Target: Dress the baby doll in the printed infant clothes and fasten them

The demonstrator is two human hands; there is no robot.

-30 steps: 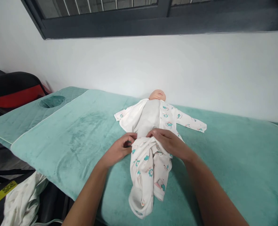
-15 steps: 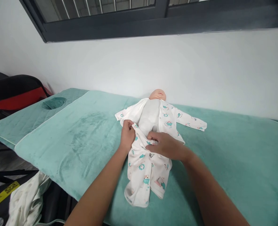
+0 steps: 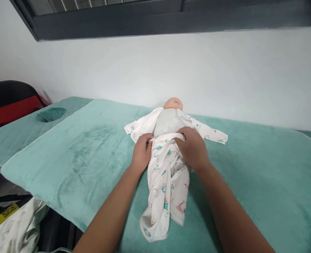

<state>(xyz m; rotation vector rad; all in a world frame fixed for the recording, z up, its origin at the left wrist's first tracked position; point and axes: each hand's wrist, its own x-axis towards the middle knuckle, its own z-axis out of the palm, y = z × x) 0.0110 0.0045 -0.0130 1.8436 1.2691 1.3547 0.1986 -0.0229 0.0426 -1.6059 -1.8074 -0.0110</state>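
Observation:
A baby doll (image 3: pixel 168 121) lies on its back, its head against the wall side, its grey-white torso bare between the open fronts of a printed baby jacket (image 3: pixel 145 124). White printed baby pants (image 3: pixel 160 168) cover its lower body, their waistband across the belly. At the left end of that waistband, my left hand (image 3: pixel 142 153) pinches the cloth between thumb and fingers. My right hand (image 3: pixel 193 146) grips the waistband's right side, with the fingers partly hidden by the hand itself. Both pant legs spread toward me, their hems lying flat on the green cover.
A green plush cover (image 3: pixel 250 175) spreads over the bed, which has a round hole (image 3: pixel 51 114) at its left end. Behind stands a white wall (image 3: pixel 155 70) under a dark window frame (image 3: pixel 105 24). A crumpled white cloth (image 3: pixel 21 225) lies low at the left.
The pants' waistband has moved up over the doll's hips to its belly. My right hand has gone up and slightly right with it; the left still holds its side.

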